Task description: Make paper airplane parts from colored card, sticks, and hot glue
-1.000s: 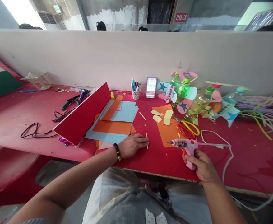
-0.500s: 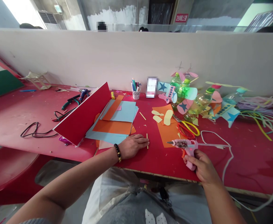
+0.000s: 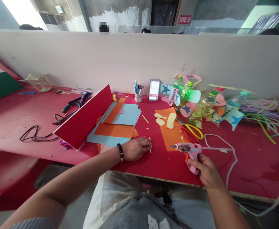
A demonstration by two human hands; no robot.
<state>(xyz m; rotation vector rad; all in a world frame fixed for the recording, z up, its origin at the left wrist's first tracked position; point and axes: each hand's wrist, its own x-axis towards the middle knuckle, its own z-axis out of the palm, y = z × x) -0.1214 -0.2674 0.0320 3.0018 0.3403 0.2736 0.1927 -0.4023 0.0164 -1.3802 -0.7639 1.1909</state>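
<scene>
- Red table (image 3: 162, 163) set against a pale partition (image 3: 130, 60); bare grey wall behind.
- Pink glue gun (image 3: 194, 149): over the table's near edge, right of middle, nozzle aimed left across the lower end of an orange sheet (image 3: 169, 136). Small red light on its body; clear glue rod (image 3: 214, 148) out the back.
- Right hand (image 3: 207, 170): grip closed around the gun's handle. Whether the gun touches the table: cannot tell.
- Left hand (image 3: 136, 149): palm down near the same edge, fingertips on a thin pale strip (image 3: 150, 150) lying on the table. Thumb hidden; cannot tell if the grip pinches or only presses.
- Handling, estimated: gun light, rigid, front-heavy; hold by the handle, keep off the nozzle, probably hot. Strip very light, stiff, likely easy to snap; best held at the end away from the glue.
</scene>
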